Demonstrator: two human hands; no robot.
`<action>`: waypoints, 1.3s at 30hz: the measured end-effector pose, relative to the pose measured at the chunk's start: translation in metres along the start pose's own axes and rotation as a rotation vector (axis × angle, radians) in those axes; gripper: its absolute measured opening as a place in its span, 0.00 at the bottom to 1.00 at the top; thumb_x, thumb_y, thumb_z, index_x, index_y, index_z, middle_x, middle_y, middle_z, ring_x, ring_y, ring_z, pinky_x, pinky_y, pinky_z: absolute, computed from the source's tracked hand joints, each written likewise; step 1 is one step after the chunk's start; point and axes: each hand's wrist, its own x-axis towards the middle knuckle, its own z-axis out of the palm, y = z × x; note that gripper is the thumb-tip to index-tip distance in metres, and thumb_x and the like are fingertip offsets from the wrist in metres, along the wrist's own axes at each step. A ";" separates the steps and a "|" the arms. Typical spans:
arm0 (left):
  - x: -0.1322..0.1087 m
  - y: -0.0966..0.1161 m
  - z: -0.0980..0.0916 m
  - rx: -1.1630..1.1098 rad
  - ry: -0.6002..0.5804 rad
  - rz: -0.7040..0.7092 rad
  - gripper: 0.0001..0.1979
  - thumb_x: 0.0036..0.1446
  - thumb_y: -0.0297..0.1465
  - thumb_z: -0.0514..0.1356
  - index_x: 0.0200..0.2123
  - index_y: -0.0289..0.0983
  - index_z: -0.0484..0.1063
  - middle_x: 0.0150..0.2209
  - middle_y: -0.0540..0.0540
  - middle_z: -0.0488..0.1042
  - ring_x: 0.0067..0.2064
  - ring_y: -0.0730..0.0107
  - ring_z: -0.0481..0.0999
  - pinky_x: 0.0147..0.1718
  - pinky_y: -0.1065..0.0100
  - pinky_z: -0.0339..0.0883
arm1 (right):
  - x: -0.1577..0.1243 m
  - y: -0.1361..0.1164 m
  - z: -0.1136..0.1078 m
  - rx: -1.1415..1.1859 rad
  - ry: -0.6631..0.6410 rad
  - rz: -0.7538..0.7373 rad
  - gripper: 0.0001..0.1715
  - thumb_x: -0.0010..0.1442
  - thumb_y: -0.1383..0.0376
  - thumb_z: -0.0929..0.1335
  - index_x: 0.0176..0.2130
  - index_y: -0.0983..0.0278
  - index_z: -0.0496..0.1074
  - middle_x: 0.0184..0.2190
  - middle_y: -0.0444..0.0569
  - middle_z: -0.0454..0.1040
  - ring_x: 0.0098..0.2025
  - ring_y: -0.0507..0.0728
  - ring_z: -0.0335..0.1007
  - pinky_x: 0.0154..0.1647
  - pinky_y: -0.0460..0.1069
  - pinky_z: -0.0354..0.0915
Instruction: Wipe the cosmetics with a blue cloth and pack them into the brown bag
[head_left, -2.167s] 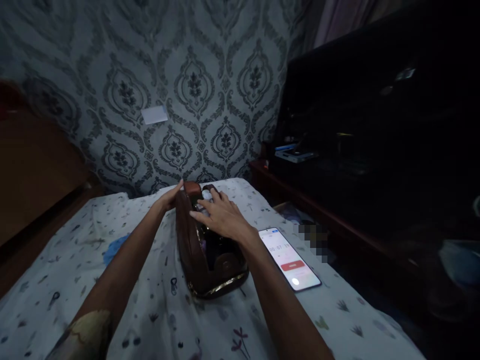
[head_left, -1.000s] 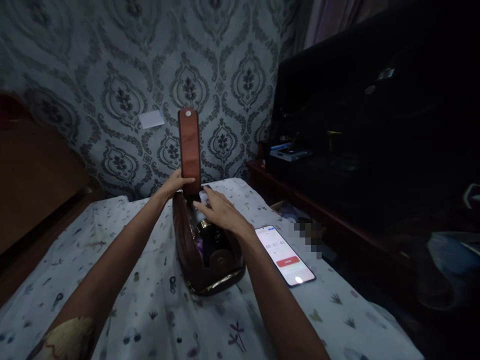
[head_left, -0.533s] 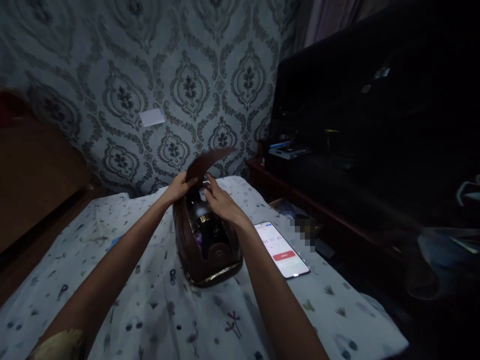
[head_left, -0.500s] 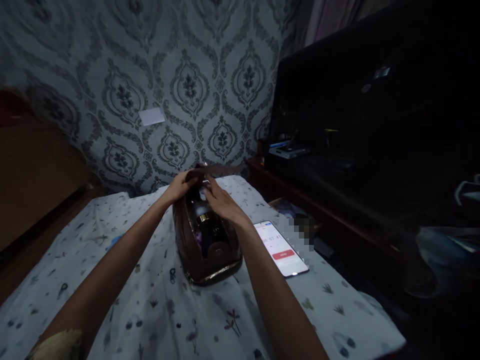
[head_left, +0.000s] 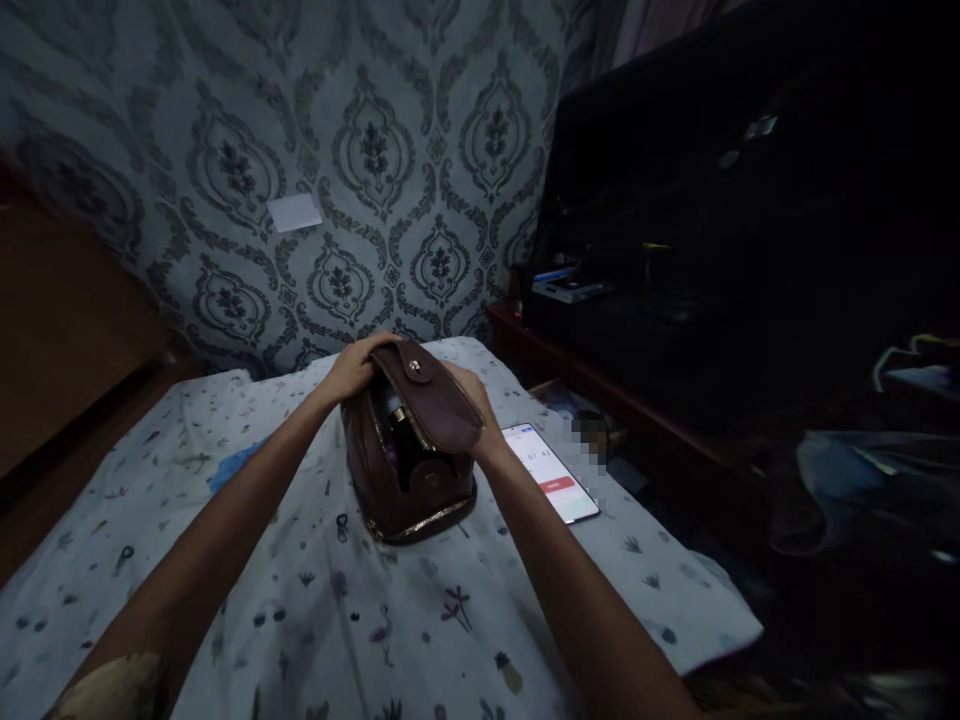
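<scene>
A brown leather toiletry bag [head_left: 371, 460] with a gold zipper sits on the patterned bedsheet. Its flap [head_left: 442, 405], which has a gold snap, is folded over part of the opening. Inside, a dark bottle [head_left: 403, 440] with a gold band shows below the flap. My left hand [head_left: 358, 368] is closed on the bag's far left rim, its fingertips partly hidden by the flap. Along the right side, my right hand [head_left: 474, 395] is behind the flap, with its fingers out of sight.
A phone [head_left: 555, 480] with a lit timer screen lies right of the bag. Blue cloth [head_left: 238, 465] shows beside the left forearm. A large dark television [head_left: 720, 230] stands on a reddish cabinet [head_left: 517, 335] at the right. A wooden panel [head_left: 67, 340] is at the left.
The flap has come over towards me and now covers much of the opening. My right hand has gone from above the opening to the right side, behind the flap.
</scene>
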 end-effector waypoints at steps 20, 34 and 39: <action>-0.010 -0.003 0.005 0.136 0.012 -0.022 0.24 0.50 0.26 0.56 0.51 0.44 0.77 0.50 0.49 0.81 0.53 0.53 0.76 0.58 0.60 0.64 | -0.063 -0.011 -0.020 -0.062 -0.085 -0.005 0.34 0.68 0.48 0.63 0.67 0.59 0.63 0.72 0.53 0.56 0.74 0.60 0.49 0.74 0.60 0.48; -0.010 -0.006 0.004 0.104 0.038 -0.049 0.24 0.49 0.27 0.58 0.51 0.43 0.76 0.50 0.47 0.80 0.53 0.52 0.76 0.59 0.57 0.64 | -0.059 -0.019 0.007 -0.694 -0.080 -0.058 0.35 0.69 0.53 0.61 0.68 0.67 0.60 0.71 0.64 0.56 0.72 0.68 0.53 0.70 0.65 0.53; -0.019 -0.010 0.002 0.124 0.105 -0.076 0.25 0.50 0.31 0.62 0.54 0.39 0.74 0.54 0.42 0.77 0.58 0.49 0.73 0.63 0.53 0.60 | -0.048 -0.032 0.016 -0.832 -0.088 0.002 0.36 0.69 0.52 0.63 0.68 0.68 0.62 0.68 0.67 0.61 0.67 0.72 0.59 0.66 0.65 0.57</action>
